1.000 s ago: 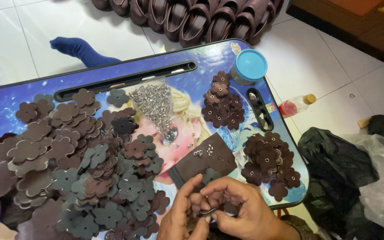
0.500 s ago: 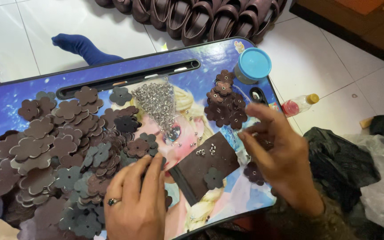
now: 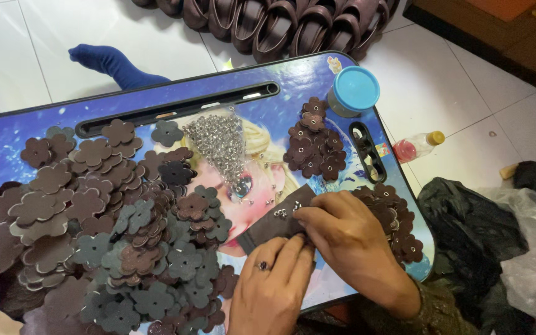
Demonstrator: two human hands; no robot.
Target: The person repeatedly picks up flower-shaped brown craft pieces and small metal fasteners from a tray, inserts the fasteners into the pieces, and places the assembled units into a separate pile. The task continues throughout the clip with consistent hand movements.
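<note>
Nearest the camera, the left hand [image 3: 274, 285], wearing a ring, is pressing its fingers flat on the near end of a dark leather strip [image 3: 274, 224] on the tabletop [image 3: 7, 133], while the right hand [image 3: 348, 239] is closing its grip on the strip's upper edge beside a few small rivets [image 3: 283, 211]. Seemingly setting studs, it calls for steady fingertips. Flower cut-outs [image 3: 94, 229] are crowding left, the rivet heap [image 3: 221, 144] and blue-lidded jar [image 3: 353, 91] lying beyond.

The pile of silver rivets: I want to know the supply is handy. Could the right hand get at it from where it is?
Probably yes. The right hand rests on the dark leather pad, and the pile of silver rivets lies just beyond on the lap tray, uncovered, with nothing standing between.
</note>
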